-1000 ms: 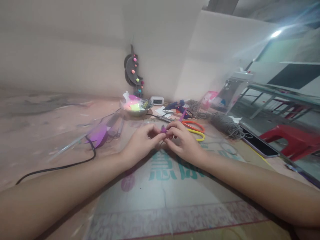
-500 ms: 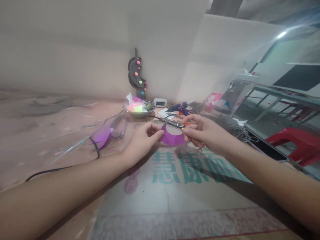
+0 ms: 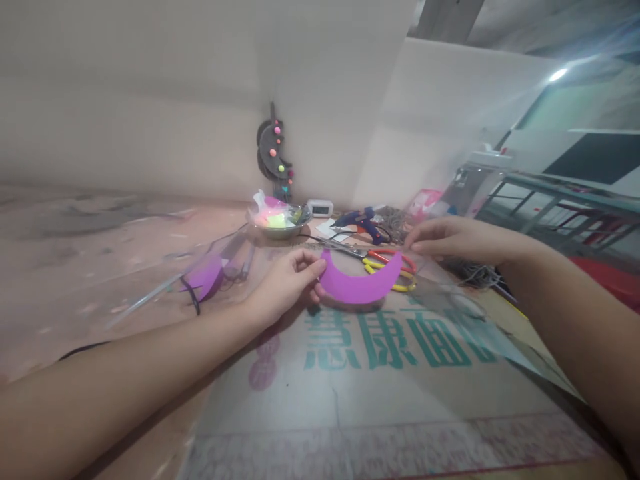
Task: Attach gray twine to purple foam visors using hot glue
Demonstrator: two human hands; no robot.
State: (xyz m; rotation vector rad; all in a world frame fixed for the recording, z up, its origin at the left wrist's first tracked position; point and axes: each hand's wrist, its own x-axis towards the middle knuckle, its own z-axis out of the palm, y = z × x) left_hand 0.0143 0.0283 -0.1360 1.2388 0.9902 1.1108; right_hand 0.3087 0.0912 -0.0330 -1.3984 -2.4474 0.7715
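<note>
My left hand (image 3: 287, 283) pinches the left tip of a purple foam crescent (image 3: 360, 283), holding it just above a flattened cardboard sheet (image 3: 380, 373) with green printed characters. My right hand (image 3: 450, 240) hovers to the right of the crescent's other tip, fingers stretched out flat and together, holding nothing. Beneath and behind it lie scissors with orange and yellow handles (image 3: 393, 267).
A metal bowl (image 3: 277, 223) of bright foam bits, a blue glue gun (image 3: 363, 223), a small white clock (image 3: 320, 208) and grey yarn (image 3: 475, 270) sit behind. Purple foam scraps (image 3: 207, 280) and a black cable lie left. A dark crescent decoration (image 3: 273, 153) leans on the wall.
The crescent was folded between both hands, then opened out. My right hand let go of its right tip and moved right and up; my left hand kept its hold.
</note>
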